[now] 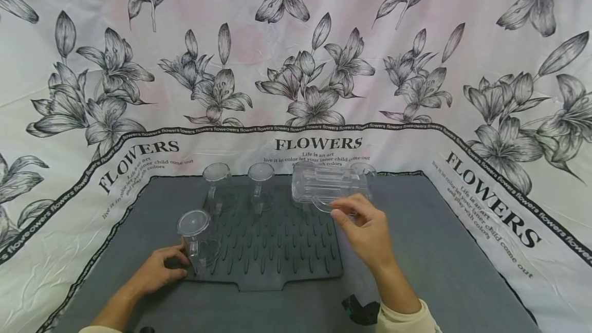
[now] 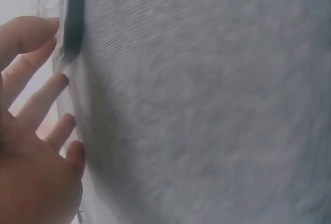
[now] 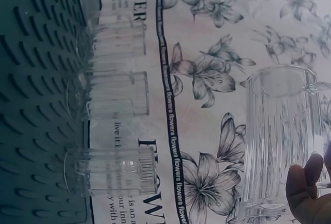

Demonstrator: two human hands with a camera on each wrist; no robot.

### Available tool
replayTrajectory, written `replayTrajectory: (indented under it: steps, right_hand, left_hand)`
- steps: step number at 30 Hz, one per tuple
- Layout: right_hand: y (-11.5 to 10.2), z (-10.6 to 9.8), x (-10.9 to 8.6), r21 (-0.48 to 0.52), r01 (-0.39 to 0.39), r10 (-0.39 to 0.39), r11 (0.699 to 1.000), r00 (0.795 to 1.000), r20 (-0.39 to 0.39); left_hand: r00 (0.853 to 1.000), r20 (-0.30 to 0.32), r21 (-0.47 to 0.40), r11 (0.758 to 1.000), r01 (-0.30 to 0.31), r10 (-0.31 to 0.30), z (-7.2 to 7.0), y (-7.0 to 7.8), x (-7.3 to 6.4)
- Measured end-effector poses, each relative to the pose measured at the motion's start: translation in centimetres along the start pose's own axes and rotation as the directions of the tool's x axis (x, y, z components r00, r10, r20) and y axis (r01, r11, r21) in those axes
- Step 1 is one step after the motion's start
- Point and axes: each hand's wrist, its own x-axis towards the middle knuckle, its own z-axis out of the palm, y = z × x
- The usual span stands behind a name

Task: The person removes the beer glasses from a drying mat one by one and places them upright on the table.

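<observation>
My right hand (image 1: pixel 367 230) pinches the handle of a clear ribbed glass mug (image 1: pixel 326 183), holding it sideways in the air over the back right of a dark drying mat (image 1: pixel 277 243). In the right wrist view the mug (image 3: pixel 279 136) is close, with curled fingers at its handle. My left hand (image 1: pixel 159 271) is at the mat's front left corner, beside an upside-down glass mug (image 1: pixel 194 240). In the left wrist view its fingers (image 2: pixel 44 100) are spread and loosely bent near the mat's dark edge (image 2: pixel 75 17); whether they touch it I cannot tell.
Two more upturned mugs, one at the back left (image 1: pixel 217 186) and one at the back middle (image 1: pixel 261 186), stand on the mat. Another glass (image 1: pixel 365 169) shows partly behind the held mug. A black object (image 1: pixel 361 310) lies near my right sleeve. Flowered cloth (image 1: pixel 314 86) hangs behind.
</observation>
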Motion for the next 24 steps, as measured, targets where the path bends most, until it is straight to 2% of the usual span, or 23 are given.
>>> replayTrajectory:
  steps: [5, 9, 13, 15, 19, 24]
  right_hand:
    - [-0.2, -0.3, 0.1, 0.011, 0.026, -0.026, 1.000, 0.999, 0.034]
    - [-0.3, -0.3, 0.0, -0.036, 0.065, -0.064, 0.997, 0.997, 0.033]
    - [-0.6, -0.2, -0.3, -0.064, 0.082, -0.080, 0.995, 0.996, 0.040]
    - [-0.6, -0.3, -0.3, -0.053, 0.087, -0.085, 0.995, 0.995, 0.043]
    - [-0.8, -0.5, -0.1, -0.016, 0.102, -0.101, 0.995, 0.994, 0.047]
    - [-1.2, -0.7, -0.2, -0.028, 0.109, -0.107, 0.994, 0.992, 0.059]
  left_hand:
    - [0.998, 0.031, -0.034, 0.997, 0.063, -0.062, -1.4, 0.7, 0.2]
    - [0.997, 0.006, 0.002, 0.997, 0.080, -0.080, -3.2, 1.9, 0.5]
    - [0.996, -0.033, 0.078, 0.993, 0.083, -0.081, -5.1, 3.7, 1.1]
    - [0.996, -0.053, 0.094, 0.993, 0.077, -0.072, -5.8, 5.0, 1.6]
    - [0.994, -0.107, 0.096, 0.995, 0.029, -0.018, -7.0, 7.4, 2.7]
    - [0.988, -0.153, 0.089, 0.996, -0.017, 0.031, -8.0, 9.3, 3.6]
